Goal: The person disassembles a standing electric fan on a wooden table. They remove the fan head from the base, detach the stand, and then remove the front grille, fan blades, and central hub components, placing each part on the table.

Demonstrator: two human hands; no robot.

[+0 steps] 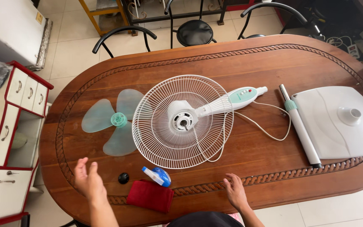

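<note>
A white wire fan guard with the motor housing point(183, 121) lies flat in the middle of an oval wooden table point(248, 67). A pale green three-blade propeller point(115, 120) lies to its left. My left hand point(88, 180) hovers open over the table's near left edge, close to a small black knob point(123, 178). My right hand point(234, 191) rests open on the near edge, holding nothing. Between the hands lie a blue and white spray bottle point(158, 175) and a folded red cloth point(150, 196).
A white fan base point(337, 122) and a white pole point(300, 125) lie at the right end of the table, with a white cord point(269, 133) looping beside them. Black chairs point(195, 30) stand at the far side. A white and red cabinet point(13, 122) stands at the left.
</note>
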